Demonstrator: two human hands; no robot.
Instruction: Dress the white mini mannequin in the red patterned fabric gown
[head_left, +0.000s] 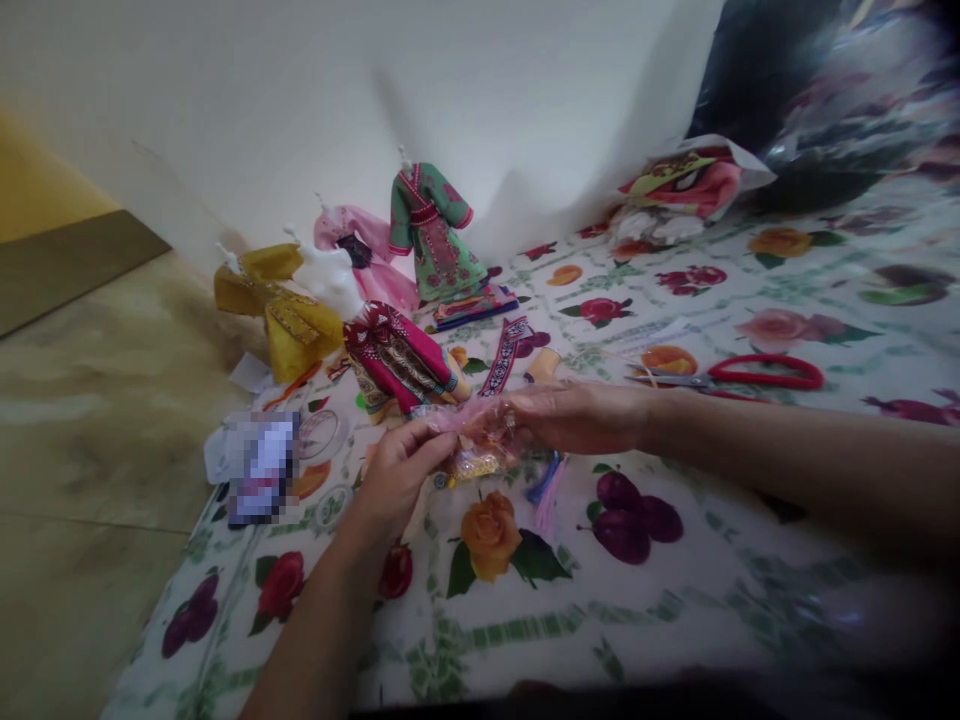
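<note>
A small clear plastic bag [480, 440] with pink and gold-coloured contents is between my hands, low over the patterned tablecloth. My left hand [401, 475] pinches its left edge between thumb and fingers. From the right, my right hand [577, 415] holds the bag's other side, its fingertips partly hidden by the bag. Just behind stands a small white dress form wearing a magenta patterned skirt [401, 355]. A patterned ribbon [504, 355] lies beyond the bag, and a blue and pink tassel [549, 490] lies to its right.
Red-handled scissors [765, 372] lie behind my right forearm. Dress forms in a yellow outfit [296, 320], a pink dress [360, 245] and a green robe [439, 235] stand by the wall. Folded cloth [476, 305] lies before the robe. A bag of fabric [694, 185] sits farther right.
</note>
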